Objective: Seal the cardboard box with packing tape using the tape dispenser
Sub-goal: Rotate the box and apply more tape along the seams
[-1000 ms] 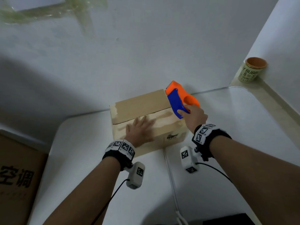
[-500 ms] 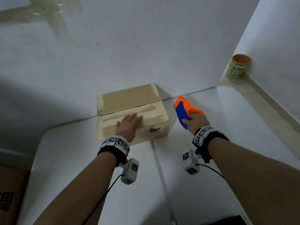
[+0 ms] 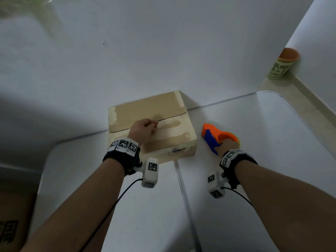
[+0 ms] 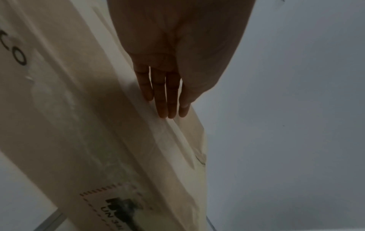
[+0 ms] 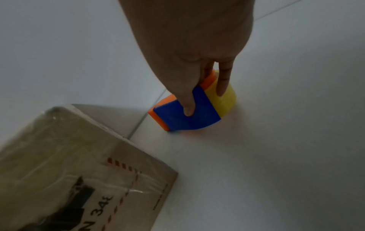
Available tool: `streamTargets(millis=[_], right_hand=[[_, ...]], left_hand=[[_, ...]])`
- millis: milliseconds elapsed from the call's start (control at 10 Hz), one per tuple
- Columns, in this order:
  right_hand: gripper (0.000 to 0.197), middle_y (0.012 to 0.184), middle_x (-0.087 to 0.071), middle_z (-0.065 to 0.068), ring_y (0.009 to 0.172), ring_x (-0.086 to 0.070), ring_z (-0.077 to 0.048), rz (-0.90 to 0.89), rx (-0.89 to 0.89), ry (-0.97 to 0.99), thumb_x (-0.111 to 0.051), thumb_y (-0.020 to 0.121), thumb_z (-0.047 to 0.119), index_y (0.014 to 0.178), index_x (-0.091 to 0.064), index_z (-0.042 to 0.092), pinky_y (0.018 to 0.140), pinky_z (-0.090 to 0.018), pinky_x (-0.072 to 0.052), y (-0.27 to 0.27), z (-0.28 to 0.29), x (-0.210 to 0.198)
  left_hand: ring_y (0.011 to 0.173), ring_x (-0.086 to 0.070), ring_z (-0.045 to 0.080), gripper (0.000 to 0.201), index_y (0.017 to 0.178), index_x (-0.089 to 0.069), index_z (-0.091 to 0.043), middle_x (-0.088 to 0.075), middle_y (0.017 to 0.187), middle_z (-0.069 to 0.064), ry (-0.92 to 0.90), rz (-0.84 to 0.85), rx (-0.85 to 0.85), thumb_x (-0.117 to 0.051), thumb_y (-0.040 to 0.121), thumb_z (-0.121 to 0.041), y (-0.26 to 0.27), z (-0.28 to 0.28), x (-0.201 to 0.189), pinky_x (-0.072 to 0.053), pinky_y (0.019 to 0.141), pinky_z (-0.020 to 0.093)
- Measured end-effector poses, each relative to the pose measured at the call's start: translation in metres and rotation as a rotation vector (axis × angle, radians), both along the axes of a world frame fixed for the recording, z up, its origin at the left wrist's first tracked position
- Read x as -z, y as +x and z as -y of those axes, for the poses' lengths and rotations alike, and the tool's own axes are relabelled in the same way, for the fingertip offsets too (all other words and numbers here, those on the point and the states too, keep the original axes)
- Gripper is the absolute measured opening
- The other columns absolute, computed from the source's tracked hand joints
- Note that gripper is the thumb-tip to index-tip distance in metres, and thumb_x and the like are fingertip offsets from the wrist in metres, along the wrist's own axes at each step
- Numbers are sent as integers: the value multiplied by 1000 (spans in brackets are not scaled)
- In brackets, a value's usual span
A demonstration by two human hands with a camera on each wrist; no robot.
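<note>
The tan cardboard box [image 3: 145,108] sits against the wall with its flaps down and clear tape strips across its top. My left hand [image 3: 143,130] rests on the top by the centre seam. In the left wrist view its straight fingers [image 4: 166,100] press flat on the taped box [image 4: 79,125]. To the right of the box, the orange and blue tape dispenser [image 3: 216,135] stands on the white table [image 3: 254,142]. My right hand [image 3: 227,145] grips it, with the thumb [image 5: 187,107] on the blue part and the fingers over the yellow tape roll [image 5: 227,100].
A pale green cup [image 3: 283,64] with an orange top stands on the floor in the far right corner. Another cardboard box [image 3: 11,224] is at the lower left, beside the table. The white wall rises directly behind the box. A seam [image 3: 181,179] runs down the table's middle.
My right hand has carried the dispenser off the box's far right edge and down onto the table beside it. My left hand has stayed on the box top, sliding toward the seam.
</note>
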State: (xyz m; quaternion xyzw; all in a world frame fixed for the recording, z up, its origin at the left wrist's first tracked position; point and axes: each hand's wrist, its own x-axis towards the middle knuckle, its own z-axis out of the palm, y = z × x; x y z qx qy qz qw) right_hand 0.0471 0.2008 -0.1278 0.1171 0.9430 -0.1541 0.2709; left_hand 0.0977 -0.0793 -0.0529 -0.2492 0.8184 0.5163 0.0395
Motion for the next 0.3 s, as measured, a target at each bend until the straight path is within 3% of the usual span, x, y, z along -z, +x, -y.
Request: streamTargets(millis=[100,200,300], right_hand=[[33,129,-58,-17,119,-54,-30,24,-19,-14,-47,99,17,127,-55,1,97,-31,-41,-3,0,3],[40,136,-50,-19,126,-49,-31,22,-9,-82,-48,95,10,135,-49,4,100,-31,-39,-5,-3,11],[37,131,-56,-17,121,-53,-30,-83,10,-174,-46,95,11,131,-54,8,96,-31,-43,-2,-5,3]], left_hand=[[72,-61,14,27,83,-66,-19,-69,96,5,77,-10,-50,-47,94,-3,-4,3,2,-51,89,36],[71,-61,14,27,82,-66,-19,-68,93,4,115,-10,-71,-47,94,-3,-7,6,8,-50,89,35],[71,-61,13,24,86,-66,-15,-68,97,6,117,-11,-70,-46,94,-3,-12,0,7,-50,86,31]])
